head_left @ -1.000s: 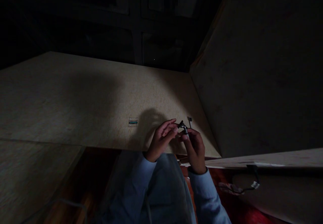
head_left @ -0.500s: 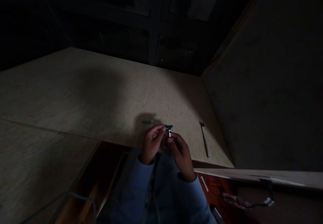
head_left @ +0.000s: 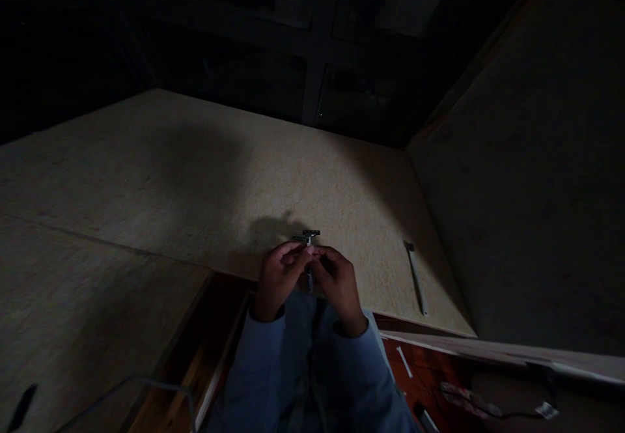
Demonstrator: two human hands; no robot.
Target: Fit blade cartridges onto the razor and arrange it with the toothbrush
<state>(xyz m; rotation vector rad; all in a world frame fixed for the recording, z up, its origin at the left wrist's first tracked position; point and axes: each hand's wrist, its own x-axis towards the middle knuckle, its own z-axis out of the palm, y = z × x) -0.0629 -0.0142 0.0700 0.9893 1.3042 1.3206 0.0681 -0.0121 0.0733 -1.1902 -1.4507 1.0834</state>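
Observation:
A razor (head_left: 311,232) with a dark, wide head and a shiny metal neck stands roughly upright between my two hands, above the table's near edge. My left hand (head_left: 276,280) pinches its handle just below the head with thumb and fingers. From the other side my right hand (head_left: 340,284) grips the same handle, the fingertips of both hands meeting. The lower end of the handle shows beneath the fingers. Just left of the razor's head, a small greenish flat piece (head_left: 297,237) shows on the table, partly hidden by my left hand.
On the right of the pale table (head_left: 342,192) lies a toothbrush (head_left: 416,280) with a dark head. A wall panel (head_left: 527,192) rises along the right side. A cable (head_left: 131,381) curves at lower left, near a dark object (head_left: 23,407). The room is dim.
Both hands have shifted left with the razor, and my right hand has moved up the handle to meet the left. The view has swung slightly, and the greenish piece is now partly covered.

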